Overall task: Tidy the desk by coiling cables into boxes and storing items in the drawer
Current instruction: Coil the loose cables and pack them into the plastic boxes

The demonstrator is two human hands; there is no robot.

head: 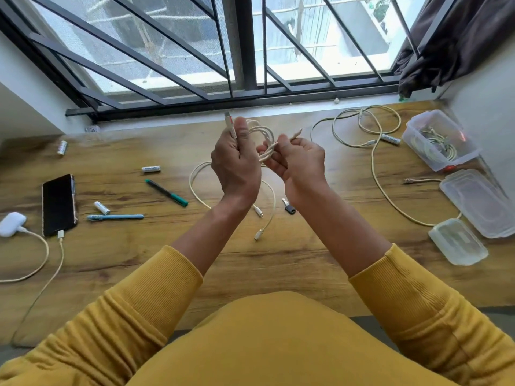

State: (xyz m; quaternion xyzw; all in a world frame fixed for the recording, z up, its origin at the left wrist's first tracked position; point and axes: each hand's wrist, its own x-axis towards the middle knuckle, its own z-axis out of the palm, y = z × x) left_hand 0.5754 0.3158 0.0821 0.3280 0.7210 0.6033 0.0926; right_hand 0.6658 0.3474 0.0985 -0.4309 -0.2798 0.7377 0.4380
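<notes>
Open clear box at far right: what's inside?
The open clear box holds a pale coiled cable, seen through the walls and open top. Red clips show on its rim. Whether anything lies beneath the coil cannot be seen.

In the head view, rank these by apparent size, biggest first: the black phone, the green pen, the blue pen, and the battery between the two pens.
1. Black phone, clearly largest.
2. Green pen and blue pen: similar length, too close to rank.
3. Battery, smallest.
</notes>
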